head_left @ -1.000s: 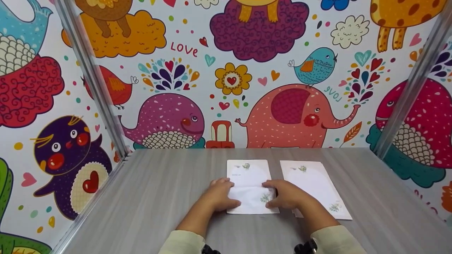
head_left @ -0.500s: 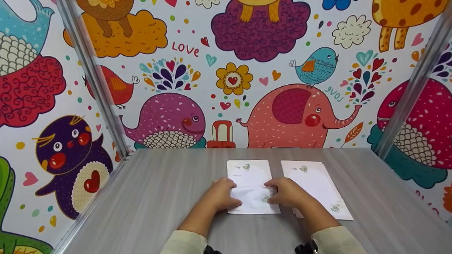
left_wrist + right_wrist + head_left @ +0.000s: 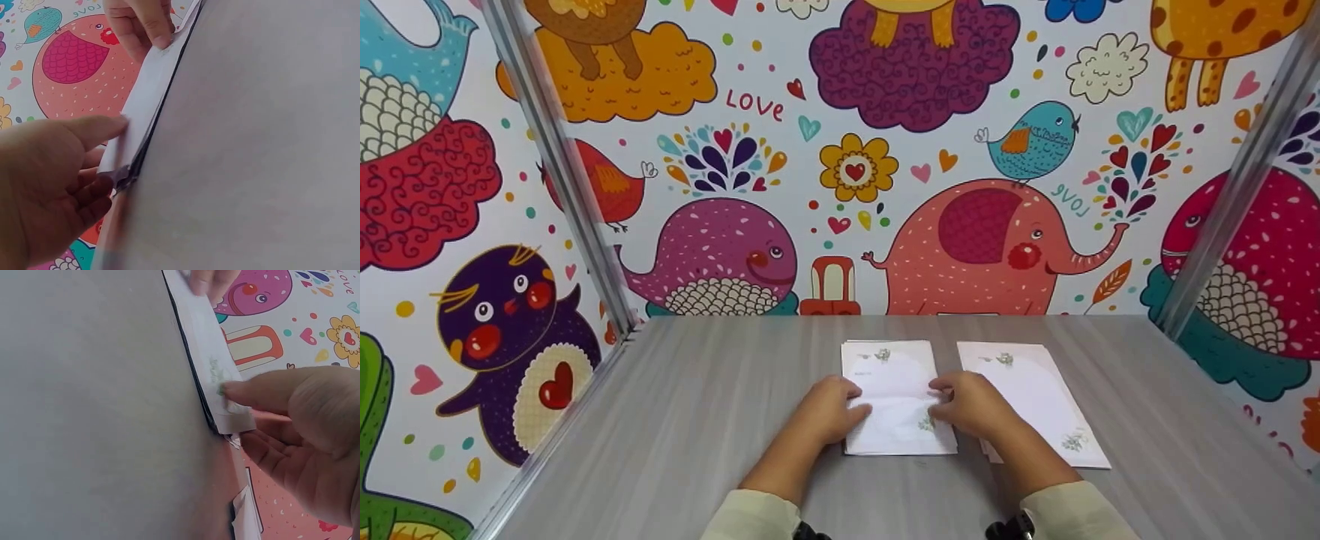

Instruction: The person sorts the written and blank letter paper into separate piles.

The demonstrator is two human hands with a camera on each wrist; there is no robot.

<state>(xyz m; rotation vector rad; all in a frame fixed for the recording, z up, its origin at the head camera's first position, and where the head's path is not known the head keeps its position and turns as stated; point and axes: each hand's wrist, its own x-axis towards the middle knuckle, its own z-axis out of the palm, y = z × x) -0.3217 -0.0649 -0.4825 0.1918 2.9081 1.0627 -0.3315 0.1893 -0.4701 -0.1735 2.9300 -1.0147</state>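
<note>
- The left hand (image 3: 831,411) pinches the left edge of the paper stack (image 3: 894,420), thumb on top, the other fingers curled at and under the edge.
- The paper stack lies on the grey desk (image 3: 705,397), its sheet edges slightly uneven, a green plant print (image 3: 928,425) near its lower right corner.
- The right hand (image 3: 973,405) pinches the paper stack's right edge, thumb above, other fingers below.
- Right of the paper stack, just beside it, lies a second pile (image 3: 1031,382), partly hidden by the right arm.
</note>
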